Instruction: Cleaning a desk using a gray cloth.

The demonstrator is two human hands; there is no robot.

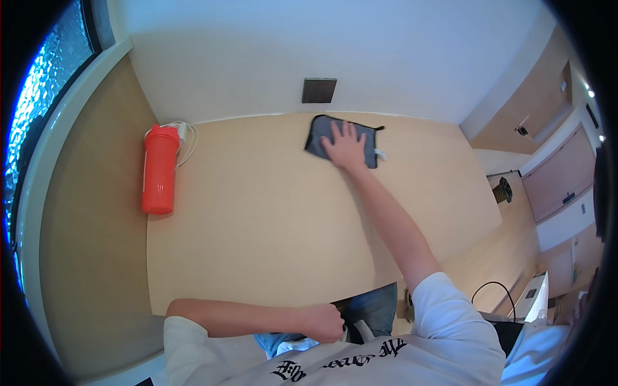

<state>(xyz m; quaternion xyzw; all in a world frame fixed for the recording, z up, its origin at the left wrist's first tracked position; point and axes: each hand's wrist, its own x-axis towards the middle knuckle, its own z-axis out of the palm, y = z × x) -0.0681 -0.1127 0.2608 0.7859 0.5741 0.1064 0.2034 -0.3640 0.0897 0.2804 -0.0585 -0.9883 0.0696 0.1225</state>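
Observation:
My right hand [346,145] lies flat with spread fingers on a grey cloth with black edging [316,132]. The cloth rests on the light wood table [251,207] close to the wall. A black loop sticks out at its far right corner, and a small white tag [381,154] shows on its right side. My left hand [324,322] is curled into a fist before my body, at the table's near edge, above my jeans. No object shows in that fist, though its palm side is hidden.
A red shaker bottle [160,171] lies at the table's left side, beside a white plug with a cable [193,144]. A dark wall socket [319,90] sits above the cloth. Wooden panelling [96,231] borders the left. At right are the floor and a door [562,176].

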